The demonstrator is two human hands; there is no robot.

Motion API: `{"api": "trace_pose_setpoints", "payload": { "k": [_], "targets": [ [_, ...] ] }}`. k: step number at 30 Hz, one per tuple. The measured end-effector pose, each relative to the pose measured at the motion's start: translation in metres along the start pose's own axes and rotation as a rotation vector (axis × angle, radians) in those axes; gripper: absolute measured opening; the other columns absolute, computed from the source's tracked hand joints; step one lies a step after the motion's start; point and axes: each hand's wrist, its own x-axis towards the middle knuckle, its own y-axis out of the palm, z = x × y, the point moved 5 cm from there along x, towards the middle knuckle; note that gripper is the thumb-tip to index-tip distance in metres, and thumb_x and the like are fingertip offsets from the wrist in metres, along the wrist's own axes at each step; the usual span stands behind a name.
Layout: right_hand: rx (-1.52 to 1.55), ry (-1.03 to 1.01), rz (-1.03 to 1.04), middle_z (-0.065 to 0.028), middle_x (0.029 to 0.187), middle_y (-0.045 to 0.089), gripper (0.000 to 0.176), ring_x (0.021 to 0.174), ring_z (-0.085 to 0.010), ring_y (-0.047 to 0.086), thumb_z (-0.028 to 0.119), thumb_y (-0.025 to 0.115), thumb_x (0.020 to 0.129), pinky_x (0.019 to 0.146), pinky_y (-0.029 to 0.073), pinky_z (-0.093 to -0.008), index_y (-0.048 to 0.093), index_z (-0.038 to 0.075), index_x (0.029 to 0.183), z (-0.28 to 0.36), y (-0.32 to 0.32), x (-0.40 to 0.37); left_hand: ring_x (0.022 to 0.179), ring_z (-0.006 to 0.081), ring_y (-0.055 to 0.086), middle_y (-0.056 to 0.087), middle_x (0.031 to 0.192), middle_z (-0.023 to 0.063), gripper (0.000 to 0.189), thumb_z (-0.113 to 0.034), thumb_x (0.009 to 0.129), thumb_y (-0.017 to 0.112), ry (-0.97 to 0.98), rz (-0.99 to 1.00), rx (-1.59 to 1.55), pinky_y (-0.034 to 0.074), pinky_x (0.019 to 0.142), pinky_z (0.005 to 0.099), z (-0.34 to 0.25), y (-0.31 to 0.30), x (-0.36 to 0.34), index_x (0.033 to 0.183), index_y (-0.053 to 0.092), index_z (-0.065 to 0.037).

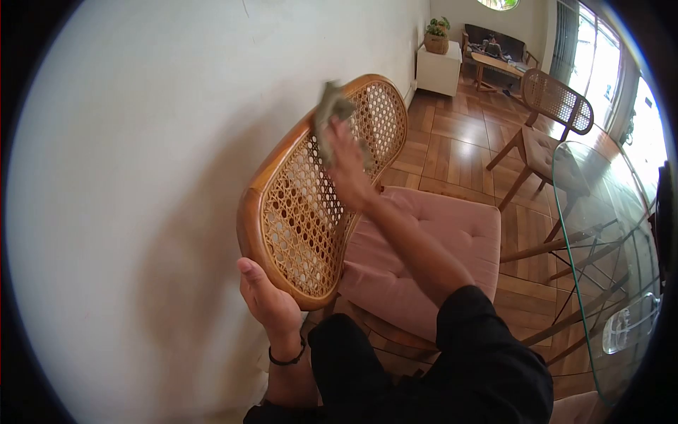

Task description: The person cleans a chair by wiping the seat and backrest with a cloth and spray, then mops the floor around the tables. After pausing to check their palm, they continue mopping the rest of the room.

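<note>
A wooden chair with a cane backrest [300,230] and a pink tufted seat cushion [452,226] stands before me, close to the wall. My right hand [346,166] presses a greyish-green cloth [332,106] to the upper part of the backrest, near its wooden top rail. The cloth and fingers are slightly blurred. My left hand [272,300], with a dark band at its wrist, grips the near end of the backrest's frame. Its thumb shows at the front; the other fingers are hidden behind.
A white wall [141,177] runs along the left. On the right is a glass-topped table [600,233] bearing a clear glass vessel [628,326]. Another cane-backed chair [558,99] stands beyond it. Farther back are a white cabinet [438,71], a potted plant [437,39] and a wooden bench [494,39].
</note>
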Motion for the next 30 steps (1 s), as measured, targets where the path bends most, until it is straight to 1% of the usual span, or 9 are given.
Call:
{"api": "trace_pose_setpoints", "payload": {
  "k": [1, 3, 5, 8, 11, 12, 17, 23, 30],
  "targets": [
    [0.109, -0.057, 0.062, -0.0173, 0.164, -0.004, 0.064, 0.151, -0.0356, -0.007, 0.035, 0.028, 0.103, 0.121, -0.003, -0.0532, 0.003, 0.013, 0.158, 0.024, 0.010, -0.025, 0.118, 0.0247, 0.058, 0.057, 0.130, 0.0188, 0.068, -0.050, 0.106, 0.030, 0.004, -0.010, -0.006, 0.044, 0.103, 0.0359, 0.000, 0.000, 0.001, 0.133, 0.046, 0.010],
    [0.030, -0.408, 0.065, -0.0189, 0.164, -0.001, 0.069, 0.151, -0.0378, -0.005, 0.039, 0.033, 0.099, 0.120, -0.001, -0.0542, 0.008, 0.016, 0.159, 0.059, 0.027, -0.069, 0.118, 0.0253, 0.057, 0.056, 0.130, 0.0189, 0.067, -0.049, 0.106, 0.030, 0.015, -0.033, -0.020, 0.045, 0.103, 0.0365, -0.001, 0.002, 0.004, 0.134, 0.046, 0.010],
    [0.175, -0.505, 0.117, -0.0205, 0.163, 0.006, 0.071, 0.151, -0.0405, 0.001, 0.042, 0.038, 0.094, 0.119, 0.002, -0.0543, 0.019, 0.016, 0.158, 0.089, 0.031, -0.106, 0.119, 0.0261, 0.057, 0.057, 0.130, 0.0191, 0.066, -0.048, 0.106, 0.029, 0.027, -0.071, -0.035, 0.045, 0.103, 0.0373, -0.004, 0.005, 0.005, 0.135, 0.046, 0.009],
    [0.258, -0.574, 0.156, -0.0212, 0.162, 0.013, 0.068, 0.150, -0.0425, 0.008, 0.042, 0.037, 0.093, 0.118, 0.005, -0.0549, 0.029, 0.015, 0.155, 0.101, 0.040, -0.151, 0.118, 0.0274, 0.058, 0.056, 0.132, 0.0192, 0.066, -0.048, 0.106, 0.029, -0.050, 0.135, -0.084, 0.046, 0.102, 0.0391, 0.001, -0.009, 0.005, 0.135, 0.046, 0.008],
    [0.189, -0.585, 0.160, -0.0214, 0.162, 0.016, 0.067, 0.150, -0.0428, 0.010, 0.044, 0.037, 0.094, 0.118, 0.006, -0.0553, 0.031, 0.015, 0.154, 0.098, 0.044, -0.157, 0.116, 0.0276, 0.059, 0.055, 0.132, 0.0190, 0.065, -0.048, 0.106, 0.029, -0.092, 0.106, -0.197, 0.048, 0.100, 0.0388, 0.028, -0.028, 0.006, 0.135, 0.046, 0.007],
    [0.199, -0.531, 0.139, -0.0214, 0.162, 0.016, 0.067, 0.150, -0.0428, 0.010, 0.042, 0.036, 0.094, 0.118, 0.006, -0.0553, 0.030, 0.014, 0.155, 0.098, 0.043, -0.151, 0.117, 0.0254, 0.058, 0.055, 0.133, 0.0176, 0.065, -0.048, 0.106, 0.032, -0.081, 0.038, -0.025, 0.047, 0.102, 0.0371, 0.011, -0.020, 0.003, 0.135, 0.046, 0.008],
    [0.153, -0.192, -0.144, -0.0193, 0.163, 0.013, 0.060, 0.150, -0.0411, 0.010, 0.035, 0.025, 0.101, 0.118, 0.006, -0.0561, 0.023, 0.012, 0.156, 0.063, 0.032, -0.066, 0.120, 0.0215, 0.056, 0.055, 0.133, 0.0165, 0.067, -0.050, 0.105, 0.035, 0.016, -0.060, -0.069, 0.044, 0.105, 0.0339, 0.007, -0.010, 0.003, 0.133, 0.047, 0.010],
    [-0.093, 0.170, -0.415, -0.0165, 0.164, 0.011, 0.062, 0.151, -0.0381, 0.006, 0.034, 0.030, 0.101, 0.120, 0.007, -0.0525, 0.019, 0.008, 0.156, -0.052, -0.002, 0.018, 0.120, 0.0230, 0.056, 0.055, 0.133, 0.0177, 0.070, -0.051, 0.104, 0.036, -0.015, -0.142, -0.029, 0.044, 0.105, 0.0341, 0.009, -0.011, 0.001, 0.132, 0.048, 0.011],
    [-0.029, 0.633, -0.669, -0.0176, 0.162, 0.016, 0.064, 0.150, -0.0335, 0.013, 0.031, 0.035, 0.098, 0.118, 0.017, -0.0518, 0.022, 0.002, 0.154, -0.199, -0.053, 0.031, 0.123, 0.0243, 0.053, 0.052, 0.135, 0.0199, 0.068, -0.049, 0.106, 0.031, 0.002, -0.141, -0.068, 0.041, 0.106, 0.0350, 0.005, -0.004, 0.002, 0.133, 0.045, 0.012]
  ]
}}
